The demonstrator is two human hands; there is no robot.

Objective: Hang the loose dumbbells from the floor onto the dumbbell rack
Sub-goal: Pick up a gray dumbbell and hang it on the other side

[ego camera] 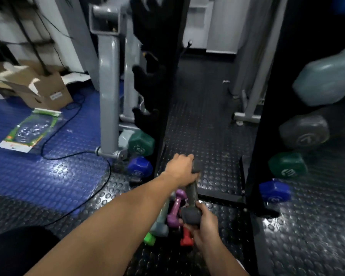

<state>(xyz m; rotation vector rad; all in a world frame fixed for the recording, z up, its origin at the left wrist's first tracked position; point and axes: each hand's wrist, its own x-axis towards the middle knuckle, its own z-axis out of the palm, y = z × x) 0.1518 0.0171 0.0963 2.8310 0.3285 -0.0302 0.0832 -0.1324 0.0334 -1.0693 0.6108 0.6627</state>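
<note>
A person stands over a black studded rubber floor (207,126), looking down at both bare arms reaching forward. Together the hands carry a dark grey dumbbell (192,193), lifted clear of the floor and tilted lengthwise away from the body. The left hand (180,169) has its fingers wrapped over the far head, and the right hand (202,224) cups and grips the near head from below. Directly beneath, still on the floor, lies a small heap of loose dumbbells: a purple one (176,206), a pale grey-green one (160,220), a bright green one (149,238) and a red one (186,237). The black dumbbell rack (265,96) rises just beyond, with an upright to either side; on the right it already holds a large pale blue-grey weight, a grey one, a green one and a blue one, and green and blue heads show low on the left. Far left, a cardboard box (38,84) sits on blue matting. The step in hand looks like carrying one picked-up dumbbell to the rack; next it likely needs raising, levelling, and setting across an empty pair of cradles higher up.
</note>
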